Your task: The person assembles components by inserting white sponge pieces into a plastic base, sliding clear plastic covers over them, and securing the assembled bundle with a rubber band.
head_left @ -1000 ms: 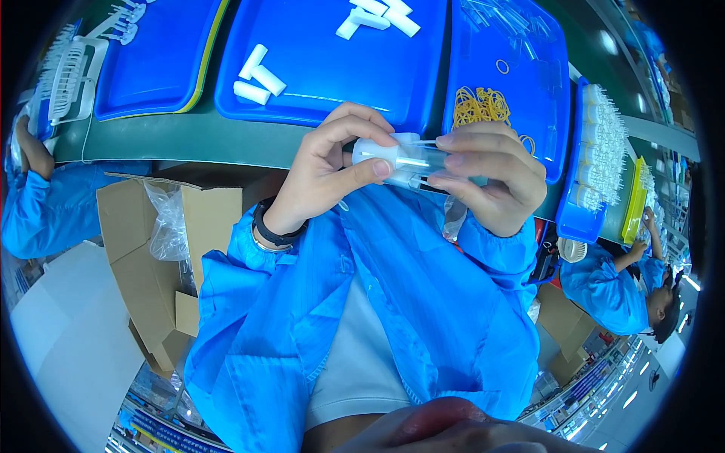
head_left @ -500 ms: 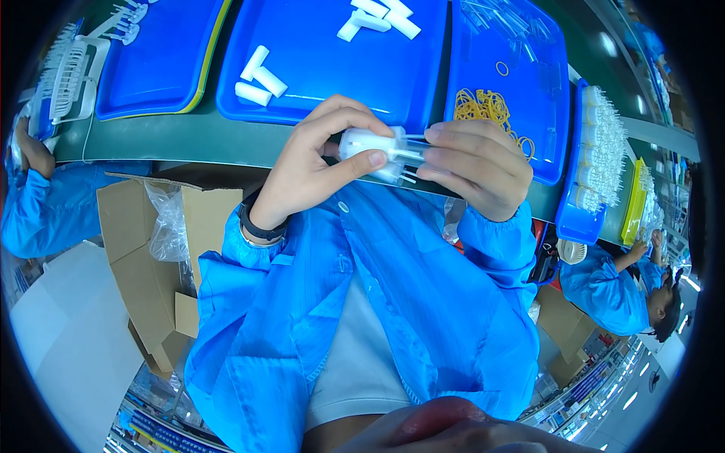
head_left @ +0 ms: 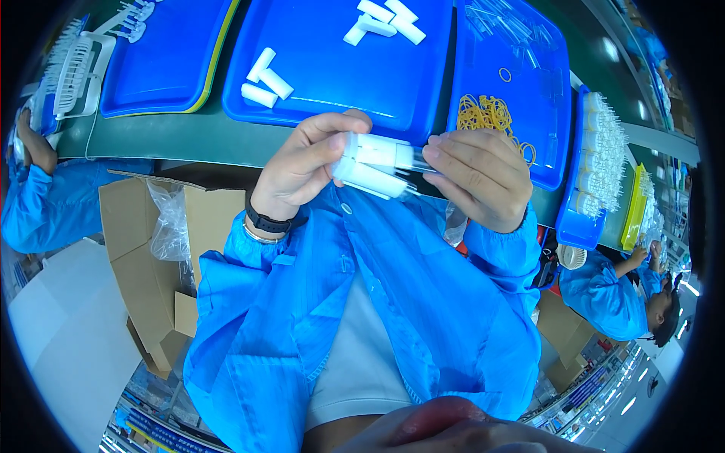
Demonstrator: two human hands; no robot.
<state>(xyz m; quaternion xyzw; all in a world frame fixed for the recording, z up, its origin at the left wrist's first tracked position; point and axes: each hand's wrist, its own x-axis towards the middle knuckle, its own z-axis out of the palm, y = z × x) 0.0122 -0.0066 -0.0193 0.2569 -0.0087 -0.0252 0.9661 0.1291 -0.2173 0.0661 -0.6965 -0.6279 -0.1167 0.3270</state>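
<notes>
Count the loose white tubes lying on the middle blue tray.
6 on the middle blue tray: three white tubes near its left side, three at its top edge. More may lie beyond the frame's upper edge.

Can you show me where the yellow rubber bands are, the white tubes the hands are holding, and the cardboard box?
yellow rubber bands [head_left: 487, 115]: head view, middle of the pile on the blue tray.
white tubes [head_left: 375, 164]: head view, middle of the bundle between both hands.
cardboard box [head_left: 140, 260]: head view, its brown inside wall.
</notes>
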